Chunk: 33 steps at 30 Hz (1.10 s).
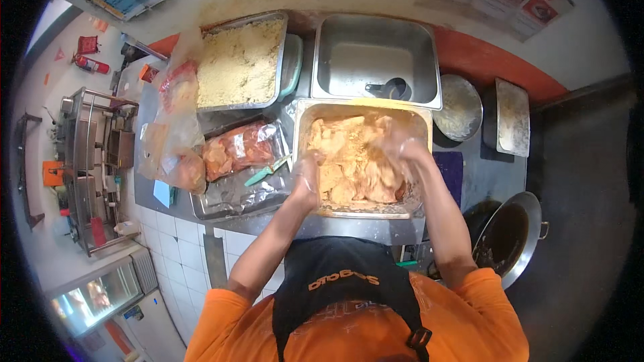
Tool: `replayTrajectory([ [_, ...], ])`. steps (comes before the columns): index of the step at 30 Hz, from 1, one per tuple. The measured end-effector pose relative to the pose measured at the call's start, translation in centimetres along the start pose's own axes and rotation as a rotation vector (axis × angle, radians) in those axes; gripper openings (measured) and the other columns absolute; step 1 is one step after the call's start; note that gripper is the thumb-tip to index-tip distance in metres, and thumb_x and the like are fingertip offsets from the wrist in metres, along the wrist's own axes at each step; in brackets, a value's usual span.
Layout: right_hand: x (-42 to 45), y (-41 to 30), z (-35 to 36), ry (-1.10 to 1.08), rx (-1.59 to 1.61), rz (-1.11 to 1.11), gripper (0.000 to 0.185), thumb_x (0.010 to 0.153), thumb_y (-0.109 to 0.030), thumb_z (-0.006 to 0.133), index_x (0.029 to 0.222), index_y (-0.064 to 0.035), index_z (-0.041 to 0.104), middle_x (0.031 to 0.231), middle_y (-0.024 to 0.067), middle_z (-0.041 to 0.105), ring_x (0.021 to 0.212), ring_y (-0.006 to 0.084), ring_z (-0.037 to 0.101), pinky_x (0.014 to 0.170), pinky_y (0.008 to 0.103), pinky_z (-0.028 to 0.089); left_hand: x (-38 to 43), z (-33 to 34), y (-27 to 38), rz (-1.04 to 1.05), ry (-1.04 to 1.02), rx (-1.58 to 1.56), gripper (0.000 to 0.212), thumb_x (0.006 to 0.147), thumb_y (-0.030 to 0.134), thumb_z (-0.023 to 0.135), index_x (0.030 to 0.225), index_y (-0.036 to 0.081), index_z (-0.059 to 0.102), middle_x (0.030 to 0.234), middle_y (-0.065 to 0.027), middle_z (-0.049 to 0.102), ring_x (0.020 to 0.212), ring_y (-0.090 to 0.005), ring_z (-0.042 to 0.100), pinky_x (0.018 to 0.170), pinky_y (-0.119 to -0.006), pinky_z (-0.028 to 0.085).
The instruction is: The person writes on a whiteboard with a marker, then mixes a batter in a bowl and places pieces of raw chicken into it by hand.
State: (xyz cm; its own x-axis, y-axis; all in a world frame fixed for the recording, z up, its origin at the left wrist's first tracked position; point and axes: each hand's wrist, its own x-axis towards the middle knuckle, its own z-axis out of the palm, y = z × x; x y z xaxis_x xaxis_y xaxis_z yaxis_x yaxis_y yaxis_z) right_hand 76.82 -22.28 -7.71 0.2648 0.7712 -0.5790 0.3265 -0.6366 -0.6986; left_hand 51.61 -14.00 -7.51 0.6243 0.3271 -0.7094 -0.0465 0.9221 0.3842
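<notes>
A deep steel pan [363,212] before me holds raw meat pieces [342,181] with a pale orange-yellow coating, probably chicken. My left hand [307,176], in what looks like a clear plastic glove, is at the pan's left wall; its fingers are partly hidden and I cannot tell whether they grip anything. My right hand [402,148], also seemingly in a clear glove, is over the meat at the pan's right side and blurred by motion; whether it holds a piece cannot be told.
Left lie bagged red meat [244,148] and a green-handled knife [266,171] on a plastic-covered tray [221,206]. Behind stand a tray of pale crumbs [241,65] and a steel pan [375,60] holding a dark utensil. Right are a round bowl [459,108] and a wok of dark liquid [533,231].
</notes>
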Motion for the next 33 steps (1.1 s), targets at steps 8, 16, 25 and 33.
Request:
replayTrajectory([
  [8,-0.3,-3.9,4.2,0.087,0.125,-0.115,0.09,0.075,-0.047,0.088,0.13,0.0142,0.053,0.102,0.0208,0.071,0.092,0.0293,0.07,0.079,0.0397,0.056,4.6,2.8,0.6,0.001,0.107,0.046,0.055,0.105,0.05,0.047,0.137,0.006,0.057,0.121,-0.0133,0.067,0.108,-0.0253,0.067,0.09,-0.043,0.057],
  [16,-5.9,-3.7,0.5,-0.116,-0.453,0.048,0.095,0.075,-0.049,0.086,0.139,0.011,0.05,0.111,0.031,0.07,0.099,0.0371,0.071,0.086,0.0411,0.056,-1.3,2.3,-1.2,-0.03,0.141,0.008,0.048,0.099,0.039,0.063,0.134,0.007,0.058,0.12,-0.0126,0.066,0.109,-0.0231,0.064,0.088,-0.043,0.055],
  [25,-4.5,-1.2,3.5,0.195,-0.423,-0.02,0.083,0.071,-0.031,0.086,0.136,0.008,0.051,0.118,0.0313,0.068,0.114,0.0395,0.067,0.096,0.0406,0.055,3.4,2.8,-1.9,-0.067,0.358,0.383,0.047,0.085,0.03,0.076,0.12,0.002,0.063,0.11,-0.011,0.061,0.1,-0.0225,0.059,0.084,-0.038,0.052],
  [33,-2.7,-1.8,-0.8,0.012,0.247,0.315,0.084,0.094,-0.044,0.072,0.153,0.0041,0.038,0.15,0.0269,0.049,0.139,0.0331,0.048,0.115,0.0407,0.04,0.3,-0.6,-1.0,0.062,0.157,0.198,0.043,0.093,0.037,0.063,0.125,0.01,0.056,0.127,-0.011,0.059,0.122,-0.0279,0.058,0.104,-0.052,0.047],
])
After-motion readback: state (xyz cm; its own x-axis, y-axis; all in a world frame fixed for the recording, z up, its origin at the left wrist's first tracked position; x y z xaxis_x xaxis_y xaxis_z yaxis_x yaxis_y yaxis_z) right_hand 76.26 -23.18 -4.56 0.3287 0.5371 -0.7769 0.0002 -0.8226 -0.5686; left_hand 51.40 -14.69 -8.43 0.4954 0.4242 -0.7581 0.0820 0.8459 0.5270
